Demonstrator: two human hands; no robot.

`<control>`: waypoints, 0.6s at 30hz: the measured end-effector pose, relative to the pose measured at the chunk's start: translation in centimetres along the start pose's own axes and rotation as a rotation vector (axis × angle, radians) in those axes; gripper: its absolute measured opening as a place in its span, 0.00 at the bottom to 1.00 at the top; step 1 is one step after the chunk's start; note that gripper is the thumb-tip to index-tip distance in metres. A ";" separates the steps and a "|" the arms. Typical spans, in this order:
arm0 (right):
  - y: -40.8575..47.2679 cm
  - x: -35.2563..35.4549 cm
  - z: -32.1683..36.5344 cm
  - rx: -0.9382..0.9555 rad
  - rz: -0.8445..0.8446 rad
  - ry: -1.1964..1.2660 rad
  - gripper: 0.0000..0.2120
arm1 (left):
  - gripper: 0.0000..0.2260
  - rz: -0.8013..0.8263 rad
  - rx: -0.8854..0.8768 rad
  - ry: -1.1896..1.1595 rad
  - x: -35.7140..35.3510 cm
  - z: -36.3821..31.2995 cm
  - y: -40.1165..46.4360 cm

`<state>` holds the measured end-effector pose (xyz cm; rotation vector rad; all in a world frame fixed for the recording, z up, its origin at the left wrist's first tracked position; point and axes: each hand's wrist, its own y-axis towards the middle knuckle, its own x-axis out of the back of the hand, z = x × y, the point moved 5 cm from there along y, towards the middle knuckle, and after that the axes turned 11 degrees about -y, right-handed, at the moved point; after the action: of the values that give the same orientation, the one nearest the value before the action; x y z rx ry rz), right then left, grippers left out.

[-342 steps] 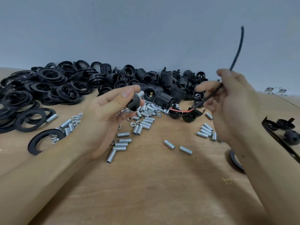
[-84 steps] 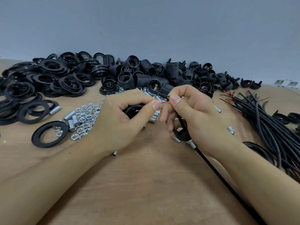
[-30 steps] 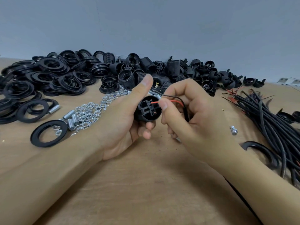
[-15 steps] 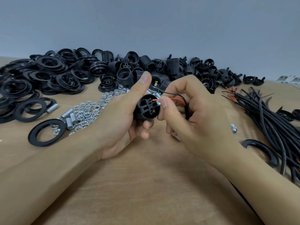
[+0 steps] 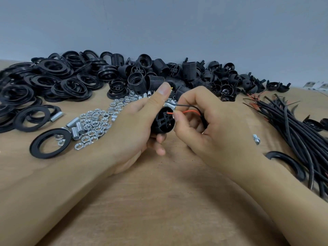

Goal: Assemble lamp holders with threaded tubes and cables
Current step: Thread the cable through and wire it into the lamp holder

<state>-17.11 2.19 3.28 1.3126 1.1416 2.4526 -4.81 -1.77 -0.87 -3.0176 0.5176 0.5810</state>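
My left hand (image 5: 134,128) grips a black lamp holder body (image 5: 164,121) just above the table's middle, its terminal end turned toward me, thumb stretched over its top. My right hand (image 5: 211,128) pinches the cable's red wire (image 5: 188,112) with thumb and forefinger, and the wire's tip sits at a terminal slot on the holder. The cable's thin black wire (image 5: 186,105) arcs above the red one toward my left thumb. Both wires run into the black cable (image 5: 203,119) inside my right fist; the cable's length is hidden behind my right hand.
Black rings (image 5: 44,86) are heaped at the back left, threaded holder bodies and caps (image 5: 177,71) along the wall. Nuts and short threaded tubes (image 5: 92,123) lie left of my hands. A bundle of black cables (image 5: 292,125) lies at the right, with a loose ring (image 5: 287,164).
Over the last second my right hand has kept the red wire at the holder's terminal end, its tip shifting slightly. Both hands have stayed nearly still.
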 end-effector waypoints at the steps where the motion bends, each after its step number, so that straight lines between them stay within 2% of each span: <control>1: 0.0 0.0 0.0 0.002 0.001 -0.033 0.02 | 0.37 -0.013 -0.009 0.008 0.0 0.0 0.0; 5: 0.1 0.0 0.0 -0.004 -0.024 -0.060 0.02 | 0.28 -0.018 -0.038 0.028 -0.1 -0.1 0.0; 8: -0.1 -0.2 -0.2 -0.024 0.005 0.013 0.01 | 0.33 -0.016 -0.041 0.035 -0.1 -0.1 0.0; 11: -0.2 -0.5 -0.4 -0.043 0.056 0.084 0.00 | 0.31 -0.013 -0.052 0.049 0.0 0.0 0.0; 18: -0.1 -0.6 -0.4 -0.029 0.075 0.120 0.03 | 0.35 -0.006 -0.079 0.167 0.6 -0.1 0.3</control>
<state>-17.09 1.81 2.69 1.2366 1.0968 2.6234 -4.36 -2.21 -0.99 -3.1592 0.5034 0.3590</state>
